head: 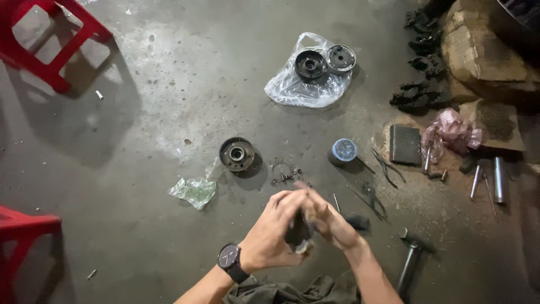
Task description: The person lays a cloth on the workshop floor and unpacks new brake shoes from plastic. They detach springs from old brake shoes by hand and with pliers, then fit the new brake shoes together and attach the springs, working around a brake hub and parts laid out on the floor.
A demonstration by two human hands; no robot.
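Both hands, left [275, 233] and right [332, 222], meet low over the floor [140, 141], fingers pinching a small dark part [298, 232] between them, steadying it; hub [237, 154] lies beyond.

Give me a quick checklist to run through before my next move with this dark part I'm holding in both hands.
1. Both hands on the dark part: ok; left hand and right hand wrap it.
2. Part's condition: cannot tell, blurred and mostly covered.
3. Round hub on the floor ahead: ok, lying apart from the hands.
4. Small loose pieces: not ok, scattered on bare concrete.
5. Pliers and hammer: ok, on the floor to the right.
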